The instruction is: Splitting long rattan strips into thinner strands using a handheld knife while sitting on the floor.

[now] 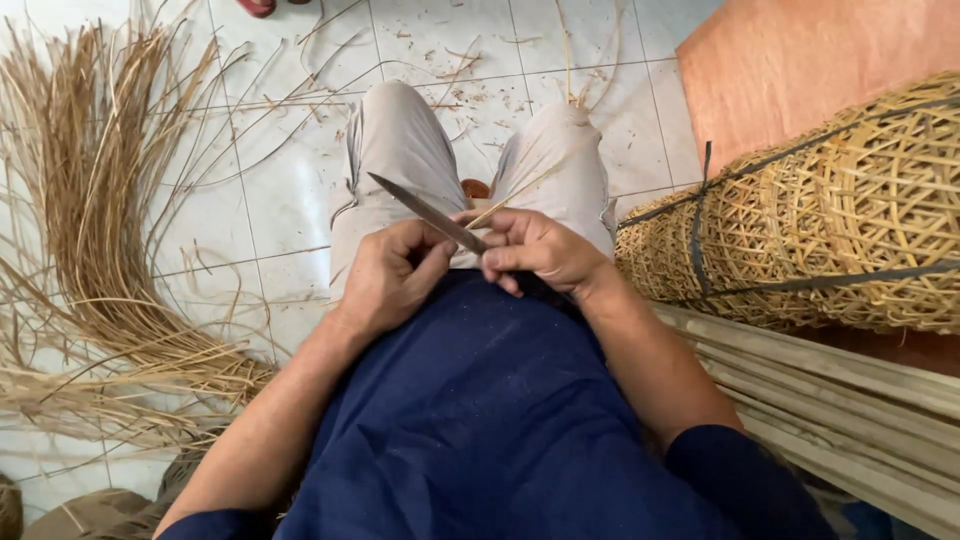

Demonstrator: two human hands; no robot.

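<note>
Left hand (385, 280): is being closed around the handle of a knife (425, 212), the blade pointing far and left over the lap.
Right hand (535, 250): is being pressed together, its fingertips pinching a thin strip (520, 190) right where the blade is meeting it.
Strip: is being held at lap height, between the two hands, running far and right across the right knee.
Risk, cut: the right fingertips are being kept touching the blade; a slip of the edge along the strip could likely nick them.
Risk, thigh: the point is being aimed over the left thigh; a sudden give in the strip could drive it that way.
Risk, strip: too steep an angle could likely split or snap the thin strip.
Edges, right: woven baskets (830, 215) and stacked slats (830, 385) are being kept near the right elbow, so room there is being narrowed.
Edges, left: a heap of fibres (95, 250) is being spread over the floor (270, 190), well apart from the left arm.
Open room: bare tile is being left far ahead, beyond the knees.
</note>
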